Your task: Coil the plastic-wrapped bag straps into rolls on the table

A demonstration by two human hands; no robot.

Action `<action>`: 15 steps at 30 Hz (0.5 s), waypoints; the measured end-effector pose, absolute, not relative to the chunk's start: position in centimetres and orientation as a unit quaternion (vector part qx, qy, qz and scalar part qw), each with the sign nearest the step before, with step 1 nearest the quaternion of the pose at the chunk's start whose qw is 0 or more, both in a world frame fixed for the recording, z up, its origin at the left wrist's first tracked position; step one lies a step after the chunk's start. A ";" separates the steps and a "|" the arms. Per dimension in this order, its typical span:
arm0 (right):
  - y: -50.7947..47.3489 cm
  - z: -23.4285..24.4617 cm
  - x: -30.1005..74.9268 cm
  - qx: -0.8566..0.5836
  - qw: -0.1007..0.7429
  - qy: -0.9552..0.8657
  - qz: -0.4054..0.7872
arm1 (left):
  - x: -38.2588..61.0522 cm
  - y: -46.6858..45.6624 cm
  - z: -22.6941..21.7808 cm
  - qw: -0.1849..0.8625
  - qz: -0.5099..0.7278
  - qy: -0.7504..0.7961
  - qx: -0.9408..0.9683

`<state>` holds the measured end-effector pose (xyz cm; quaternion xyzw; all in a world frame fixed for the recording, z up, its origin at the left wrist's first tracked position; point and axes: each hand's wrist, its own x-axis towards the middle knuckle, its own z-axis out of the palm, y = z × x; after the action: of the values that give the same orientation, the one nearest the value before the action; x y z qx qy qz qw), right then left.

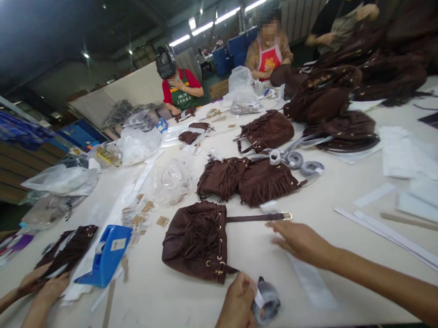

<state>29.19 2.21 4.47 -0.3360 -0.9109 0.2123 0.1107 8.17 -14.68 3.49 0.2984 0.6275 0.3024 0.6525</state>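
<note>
A dark brown fringed drawstring bag [196, 242] lies on its side on the table, with a buckled strap [255, 218] stretched out to the right. Close to the buckle is my right hand [301, 240], its fingers extended, slightly blurred and holding nothing. My left hand [237, 304] is closed at the table's near side, against a rolled strap [266, 304] wrapped in greyish plastic with a white band. The bag's short lower strap end reaches the fingers of that hand; whether they grip it too is hidden. A translucent plastic strip [313, 282] lies below my right hand.
Two more fringed bags [266, 181] and wrapped strap rolls [312, 168] lie beyond. A blue tape dispenser [108, 255] stands left, near a co-worker's hands [50, 290] on a brown bag. Bags pile up [319, 98] at the back right; several people work across the table.
</note>
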 end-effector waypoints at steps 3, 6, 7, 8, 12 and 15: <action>6.6 2.4 30.9 -0.427 0.080 -0.891 0.130 | 5.2 -15.4 4.2 0.641 0.274 0.649 0.305; 8.5 0.9 31.5 -0.422 0.072 -0.897 0.108 | 1.4 -16.9 6.1 0.529 0.230 0.738 0.351; 8.7 0.7 31.5 -0.423 0.076 -0.897 0.106 | 0.4 -17.5 6.7 0.465 0.207 0.768 0.390; 8.8 0.6 31.4 -0.428 0.078 -0.894 0.109 | -0.3 -18.0 7.1 0.395 0.176 0.793 0.430; 8.9 1.7 31.1 -0.441 0.064 -0.878 0.176 | -1.5 -19.4 7.2 0.166 0.042 0.838 0.518; 8.4 3.6 30.7 -0.441 0.062 -0.859 0.254 | -3.5 -19.0 6.4 0.192 0.058 0.847 0.492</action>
<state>30.65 8.37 3.56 -0.4409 -0.8587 0.2538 0.0619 -3.48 -18.98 6.39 0.4923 0.8470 0.0583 0.1920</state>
